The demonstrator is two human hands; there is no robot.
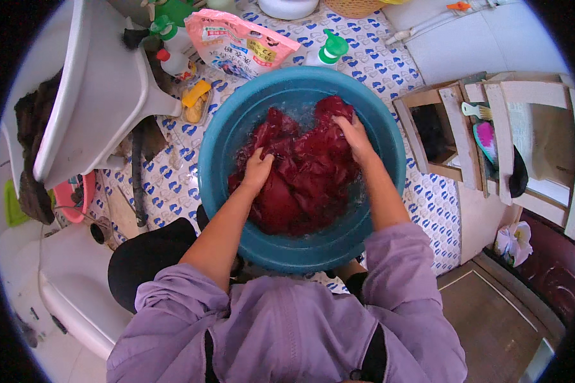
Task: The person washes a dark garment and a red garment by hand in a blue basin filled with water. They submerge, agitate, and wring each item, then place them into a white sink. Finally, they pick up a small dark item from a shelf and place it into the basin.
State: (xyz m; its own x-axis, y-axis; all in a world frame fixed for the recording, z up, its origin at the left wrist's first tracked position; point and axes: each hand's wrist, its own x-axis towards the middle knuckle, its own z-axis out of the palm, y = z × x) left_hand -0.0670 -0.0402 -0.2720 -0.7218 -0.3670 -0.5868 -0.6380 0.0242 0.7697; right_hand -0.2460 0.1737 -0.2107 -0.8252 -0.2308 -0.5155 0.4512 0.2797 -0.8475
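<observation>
A round blue plastic basin [302, 261] stands on the floor before me with water in it. Dark red wet fabric [311, 177] lies bunched in the water, its folds rising above the surface. My left hand [258, 168] grips a fold on the fabric's left side, with the fingertips partly hidden in the cloth. On the upper right, my right hand [353, 134] has hold of another bunched part, close to the basin's far right wall. Which garment or cloth it is, I cannot tell.
Behind the basin are a pink detergent bag [239, 43], a green-topped pump bottle [333, 48] and a small tray [196, 105] with a yellow item. A white washbasin [105, 86] overhangs the left. At right, a wooden rack [498, 134] holds brushes. A toilet [81, 282] sits lower left.
</observation>
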